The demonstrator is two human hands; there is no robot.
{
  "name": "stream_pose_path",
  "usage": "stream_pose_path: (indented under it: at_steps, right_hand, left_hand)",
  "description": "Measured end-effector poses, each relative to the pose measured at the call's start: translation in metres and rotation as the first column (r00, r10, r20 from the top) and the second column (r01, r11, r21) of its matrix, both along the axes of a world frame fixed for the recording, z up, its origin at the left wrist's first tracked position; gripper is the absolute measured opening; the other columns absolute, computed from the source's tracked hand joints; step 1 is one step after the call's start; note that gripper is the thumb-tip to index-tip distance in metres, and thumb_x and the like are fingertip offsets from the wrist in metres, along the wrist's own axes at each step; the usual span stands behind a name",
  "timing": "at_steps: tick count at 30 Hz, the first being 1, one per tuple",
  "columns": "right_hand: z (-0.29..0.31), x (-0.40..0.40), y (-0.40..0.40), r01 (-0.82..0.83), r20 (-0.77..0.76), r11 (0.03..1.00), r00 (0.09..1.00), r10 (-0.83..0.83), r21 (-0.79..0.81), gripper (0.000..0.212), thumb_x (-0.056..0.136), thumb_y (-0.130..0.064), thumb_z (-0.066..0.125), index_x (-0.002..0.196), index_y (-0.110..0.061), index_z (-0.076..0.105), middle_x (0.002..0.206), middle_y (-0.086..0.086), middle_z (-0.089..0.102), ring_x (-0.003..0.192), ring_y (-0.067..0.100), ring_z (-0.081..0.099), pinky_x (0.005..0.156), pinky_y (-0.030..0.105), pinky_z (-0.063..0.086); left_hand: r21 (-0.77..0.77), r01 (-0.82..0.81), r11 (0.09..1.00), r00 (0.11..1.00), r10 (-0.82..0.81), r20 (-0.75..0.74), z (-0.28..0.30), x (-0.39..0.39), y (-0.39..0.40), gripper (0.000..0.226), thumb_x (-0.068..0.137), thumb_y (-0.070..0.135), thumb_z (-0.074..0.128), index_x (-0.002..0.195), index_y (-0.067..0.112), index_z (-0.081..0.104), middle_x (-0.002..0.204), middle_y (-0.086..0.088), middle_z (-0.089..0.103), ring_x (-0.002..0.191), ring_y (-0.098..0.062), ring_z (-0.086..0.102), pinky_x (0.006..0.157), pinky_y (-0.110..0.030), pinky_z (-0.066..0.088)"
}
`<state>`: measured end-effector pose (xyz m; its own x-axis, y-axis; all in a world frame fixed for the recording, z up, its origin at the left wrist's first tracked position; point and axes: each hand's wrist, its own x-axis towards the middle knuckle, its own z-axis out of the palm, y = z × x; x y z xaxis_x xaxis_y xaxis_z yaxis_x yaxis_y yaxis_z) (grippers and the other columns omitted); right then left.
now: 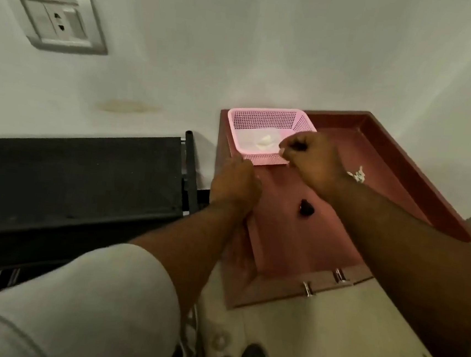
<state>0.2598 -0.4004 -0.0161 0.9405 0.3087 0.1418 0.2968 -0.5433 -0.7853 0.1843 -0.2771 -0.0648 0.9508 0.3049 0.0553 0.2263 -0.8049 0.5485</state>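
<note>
Over the red-brown wooden drawer point(375, 151), my right hand point(314, 157) is pinching a small dark piece point(296, 146) just beside the pink plastic mesh basket point(263, 113). My left hand point(236, 184) is lying curled; its hold I cannot tell. If I am releasing early, the piece is dropping outside.

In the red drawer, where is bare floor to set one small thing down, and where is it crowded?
Bare: the drawer floor right of the pink basket up to the far wall, and the near strip between the black piece and the drawer front. Crowded: the far left corner, where basket, left hand and right hand meet.
</note>
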Motion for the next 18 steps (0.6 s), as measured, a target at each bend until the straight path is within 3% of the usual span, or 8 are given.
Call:
stream_pose_path:
  at_steps: [2, 6, 9, 14, 18]
  right_hand:
    - [-0.011, 0.041, 0.013, 0.009, 0.046, 0.998, 0.999, -0.006, -0.054, 0.011, 0.080, -0.003, 0.067, 0.083, -0.012, 0.072, 0.078, -0.002, 0.067, 0.075, 0.012, 0.060, 0.081, 0.033, 0.054]
    - [-0.025, 0.095, 0.038, -0.029, 0.112, 0.943, 0.991, 0.070, -0.330, 0.022, 0.080, 0.001, 0.066, 0.099, -0.009, 0.073, 0.101, 0.007, 0.070, 0.094, 0.018, 0.064, 0.084, 0.022, 0.047]
    - [-0.034, 0.107, 0.054, -0.180, 0.035, 0.742, 0.964, 0.265, -0.646, 0.042, 0.081, 0.004, 0.064, 0.120, -0.010, 0.065, 0.126, 0.008, 0.061, 0.115, 0.023, 0.056, 0.094, 0.024, 0.040]
    - [-0.029, 0.120, 0.070, -0.296, -0.099, 0.464, 0.910, 0.402, -0.835, 0.049, 0.081, -0.005, 0.066, 0.129, -0.013, 0.059, 0.133, 0.007, 0.057, 0.122, 0.025, 0.050, 0.100, 0.028, 0.037]
    - [-0.037, 0.126, 0.074, -0.257, -0.060, 0.422, 0.903, 0.426, -0.870, 0.039, 0.081, -0.014, 0.067, 0.120, -0.015, 0.064, 0.126, 0.007, 0.061, 0.114, 0.026, 0.055, 0.097, 0.033, 0.044]
  left_hand:
    - [0.026, -0.023, 0.999, 1.000, 0.022, 0.018, -0.017, 0.003, -0.001, 0.032, 0.099, 0.023, 0.046, 0.121, 0.010, 0.065, 0.136, -0.007, 0.050, 0.119, -0.024, 0.052, 0.096, -0.037, 0.049]
    - [0.069, 0.007, 0.998, 1.000, -0.005, -0.020, -0.017, 0.003, 0.002, 0.035, 0.101, 0.020, 0.042, 0.127, 0.008, 0.061, 0.139, -0.008, 0.048, 0.121, -0.027, 0.052, 0.095, -0.043, 0.051]
    - [0.072, 0.025, 0.997, 0.999, -0.023, -0.033, -0.012, 0.001, 0.000, 0.034, 0.101, 0.021, 0.043, 0.127, 0.008, 0.061, 0.140, -0.009, 0.048, 0.123, -0.027, 0.051, 0.097, -0.044, 0.050]
    - [0.054, 0.031, 0.998, 0.999, -0.029, -0.033, -0.013, 0.001, 0.001, 0.033, 0.101, 0.024, 0.043, 0.125, 0.010, 0.062, 0.139, -0.007, 0.047, 0.128, -0.024, 0.047, 0.102, -0.043, 0.047]
    - [0.064, 0.036, 0.997, 0.999, -0.034, -0.032, -0.015, 0.000, 0.001, 0.033, 0.102, 0.026, 0.044, 0.124, 0.011, 0.062, 0.139, -0.006, 0.048, 0.129, -0.022, 0.045, 0.104, -0.041, 0.047]
